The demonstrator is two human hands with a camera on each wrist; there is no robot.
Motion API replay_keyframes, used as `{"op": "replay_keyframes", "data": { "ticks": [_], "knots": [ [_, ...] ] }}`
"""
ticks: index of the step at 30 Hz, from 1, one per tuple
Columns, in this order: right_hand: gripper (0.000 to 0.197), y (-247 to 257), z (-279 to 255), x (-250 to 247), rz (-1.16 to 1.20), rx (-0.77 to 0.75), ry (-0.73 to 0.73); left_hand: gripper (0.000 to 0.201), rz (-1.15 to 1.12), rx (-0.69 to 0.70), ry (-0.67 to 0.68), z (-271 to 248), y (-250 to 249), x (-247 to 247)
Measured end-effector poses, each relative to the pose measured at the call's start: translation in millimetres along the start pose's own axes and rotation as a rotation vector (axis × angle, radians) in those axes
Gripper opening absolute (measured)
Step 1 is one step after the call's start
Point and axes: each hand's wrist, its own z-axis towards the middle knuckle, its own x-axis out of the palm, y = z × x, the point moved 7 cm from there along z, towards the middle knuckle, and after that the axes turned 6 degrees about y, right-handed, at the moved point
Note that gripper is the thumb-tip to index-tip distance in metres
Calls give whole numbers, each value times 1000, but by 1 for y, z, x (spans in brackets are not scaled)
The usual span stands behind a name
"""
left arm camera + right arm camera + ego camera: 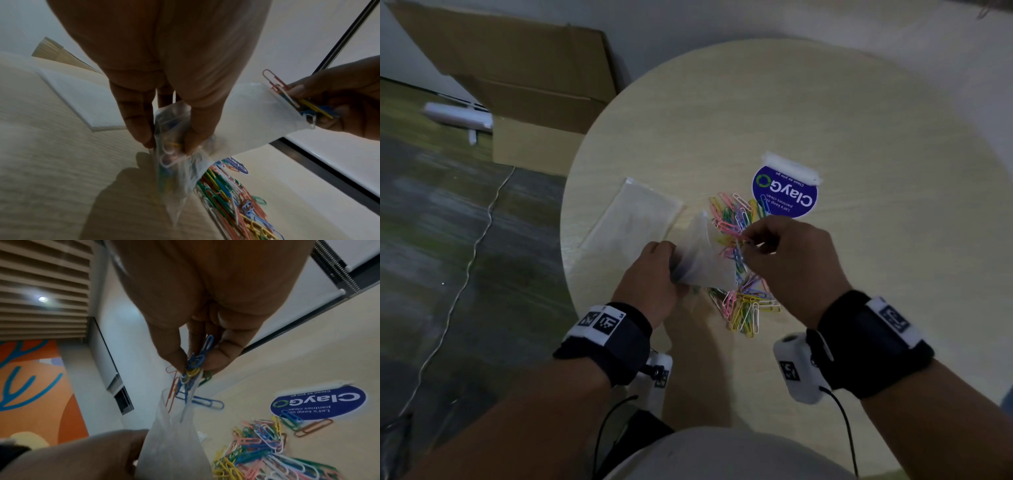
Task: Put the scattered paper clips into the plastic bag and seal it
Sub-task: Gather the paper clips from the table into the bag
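A heap of coloured paper clips (739,260) (265,449) (232,199) lies on the round pale table (825,120). My left hand (654,274) (162,134) grips a small clear plastic bag (703,257) (252,116) (174,443) by its lower part, above the heap; some clips show inside it. My right hand (784,253) (195,368) (333,104) pinches a bunch of clips (193,373) (287,94) at the bag's open mouth, their tips reaching into it.
A flat stack of clear bags (633,219) (82,95) lies left of the heap. A blue round sticker (786,195) (316,402) is taped to the table beyond the clips. Cardboard boxes (524,78) stand on the floor to the left.
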Motion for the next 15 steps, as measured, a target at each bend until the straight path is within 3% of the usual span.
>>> {"op": "replay_keyframes", "data": {
  "ticks": [5, 11, 13, 15],
  "knots": [
    [10, 7, 7, 23, -99, -46, 80, 43, 9, 23, 2, 1, 1, 1],
    [23, 29, 20, 39, -162, -136, 249, 41, 12, 78, -4, 3, 4, 2],
    [23, 32, 20, 37, -107, -151, 302, 43, 22, 92, -3, 4, 6, 2],
    [20, 25, 21, 29, 144, -61, 281, 40, 18, 86, -2, 5, 7, 3]
  ]
}}
